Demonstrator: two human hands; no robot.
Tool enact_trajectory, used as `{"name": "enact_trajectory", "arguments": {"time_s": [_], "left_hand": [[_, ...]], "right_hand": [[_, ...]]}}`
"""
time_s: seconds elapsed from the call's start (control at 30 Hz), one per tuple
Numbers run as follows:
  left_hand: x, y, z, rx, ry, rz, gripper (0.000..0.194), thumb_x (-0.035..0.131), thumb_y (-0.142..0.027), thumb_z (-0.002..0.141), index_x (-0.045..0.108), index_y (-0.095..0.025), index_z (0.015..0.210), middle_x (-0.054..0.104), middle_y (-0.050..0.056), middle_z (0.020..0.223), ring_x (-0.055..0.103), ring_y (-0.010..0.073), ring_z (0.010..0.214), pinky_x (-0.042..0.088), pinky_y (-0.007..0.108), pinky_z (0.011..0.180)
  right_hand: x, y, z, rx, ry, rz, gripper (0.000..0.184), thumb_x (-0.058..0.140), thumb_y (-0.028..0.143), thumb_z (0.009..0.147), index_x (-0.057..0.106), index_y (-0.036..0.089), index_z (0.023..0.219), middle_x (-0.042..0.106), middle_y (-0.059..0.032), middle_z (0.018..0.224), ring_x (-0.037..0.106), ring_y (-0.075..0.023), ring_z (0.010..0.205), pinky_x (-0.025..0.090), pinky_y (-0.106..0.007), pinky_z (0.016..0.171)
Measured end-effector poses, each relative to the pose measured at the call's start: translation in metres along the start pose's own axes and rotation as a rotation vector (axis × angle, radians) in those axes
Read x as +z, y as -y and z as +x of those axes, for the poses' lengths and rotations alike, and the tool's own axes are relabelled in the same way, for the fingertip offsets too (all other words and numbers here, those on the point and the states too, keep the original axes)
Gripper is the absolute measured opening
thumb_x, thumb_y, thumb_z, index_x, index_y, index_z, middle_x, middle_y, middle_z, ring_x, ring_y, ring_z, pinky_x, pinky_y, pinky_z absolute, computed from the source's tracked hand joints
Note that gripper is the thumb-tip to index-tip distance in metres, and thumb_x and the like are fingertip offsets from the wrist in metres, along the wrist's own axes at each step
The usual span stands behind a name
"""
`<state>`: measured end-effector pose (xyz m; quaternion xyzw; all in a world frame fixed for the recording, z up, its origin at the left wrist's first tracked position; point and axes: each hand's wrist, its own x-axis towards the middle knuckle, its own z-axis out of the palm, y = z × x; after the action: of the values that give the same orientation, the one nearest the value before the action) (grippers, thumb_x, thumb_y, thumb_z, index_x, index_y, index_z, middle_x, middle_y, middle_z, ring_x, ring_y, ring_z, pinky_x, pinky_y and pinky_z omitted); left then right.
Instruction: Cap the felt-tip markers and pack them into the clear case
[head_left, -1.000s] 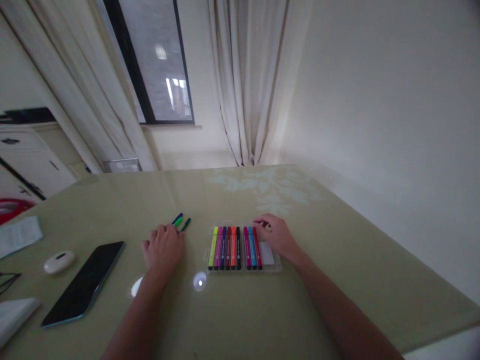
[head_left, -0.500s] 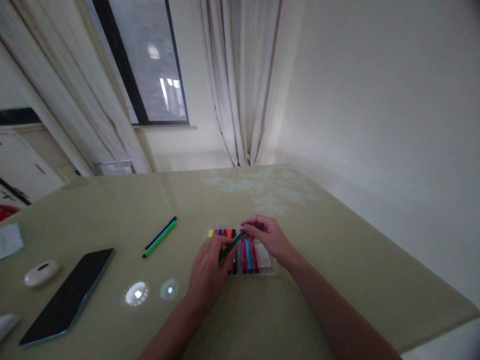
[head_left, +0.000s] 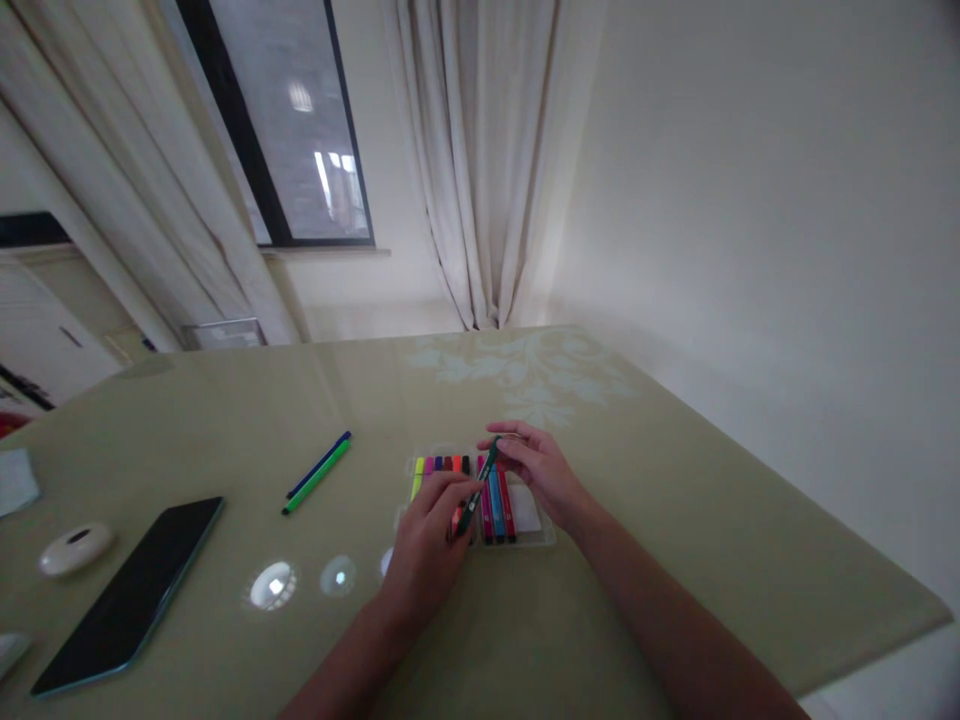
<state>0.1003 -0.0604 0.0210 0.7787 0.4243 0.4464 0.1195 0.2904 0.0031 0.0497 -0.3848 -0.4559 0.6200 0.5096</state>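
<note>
A dark green marker pen (head_left: 481, 488) slants over a clear plastic case (head_left: 541, 543) of colored markers. My left hand (head_left: 431, 532) pinches its lower part between thumb and fingers. At the upper end, my right hand (head_left: 541, 468) has its thumb and a fingertip closed on the pen, with other fingers stretched out above. In the case's right half lie a magenta, a blue and a red marker (head_left: 508, 507) beside a white panel (head_left: 525, 508). Several more markers, among them a yellow one (head_left: 418, 480), fill the left half, partly hidden by my left hand.
Left of the case, a green marker (head_left: 316, 478) and a dark blue marker (head_left: 319, 464) lie side by side on the table (head_left: 637, 600). Farther left are a black tablet-like device (head_left: 131, 590), a white oval object (head_left: 76, 549) and a pale sheet (head_left: 16, 482). A wall borders the table's right side.
The dark green marker has swung to a steeper slant over the case, its lower end shifting right. Both hands keep hold of it, and the right fingers have spread slightly.
</note>
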Motion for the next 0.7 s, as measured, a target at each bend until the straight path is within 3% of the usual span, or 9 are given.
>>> {"name": "enact_trajectory", "arguments": {"time_s": [0.17,0.3,0.47,0.7], "left_hand": [[0.004,0.001,-0.005,0.059,0.209,0.133,0.054,0.06,-0.027,0.097,0.044,-0.027,0.148,0.06,0.009,0.142,0.056,0.027,0.13,0.049,0.047,0.108],[0.006,-0.001,-0.006,0.13,0.438,0.222,0.051,0.064,-0.036,0.096,0.05,-0.028,0.145,0.059,0.007,0.147,0.056,0.0295,0.132,0.046,0.053,0.11],[0.004,-0.005,-0.003,0.07,0.473,0.274,0.04,0.062,-0.034,0.097,0.058,-0.027,0.137,0.063,0.006,0.142,0.059,0.0286,0.128,0.047,0.052,0.109],[0.0,-0.013,-0.003,0.054,0.486,0.319,0.047,0.062,-0.033,0.095,0.055,-0.027,0.141,0.062,0.006,0.142,0.056,0.0295,0.128,0.045,0.052,0.11]], "right_hand": [[-0.011,0.007,0.005,-0.082,-0.094,-0.044,0.026,0.074,0.035,0.077,0.072,0.021,0.099,0.08,-0.0075,0.098,0.067,-0.0162,0.077,0.048,-0.03,0.071],[-0.032,0.012,0.011,-0.059,-0.086,-0.268,0.023,0.07,0.033,0.079,0.074,0.019,0.096,0.08,-0.0083,0.096,0.066,-0.0163,0.076,0.044,-0.028,0.064],[-0.043,-0.002,0.017,0.007,-0.021,-0.477,0.022,0.069,0.028,0.08,0.075,0.018,0.099,0.079,-0.0072,0.093,0.069,-0.0173,0.078,0.05,-0.028,0.065],[-0.043,-0.015,0.02,-0.079,0.016,-0.714,0.02,0.067,0.023,0.083,0.076,0.018,0.1,0.078,-0.0072,0.092,0.07,-0.019,0.08,0.055,-0.031,0.072]]}}
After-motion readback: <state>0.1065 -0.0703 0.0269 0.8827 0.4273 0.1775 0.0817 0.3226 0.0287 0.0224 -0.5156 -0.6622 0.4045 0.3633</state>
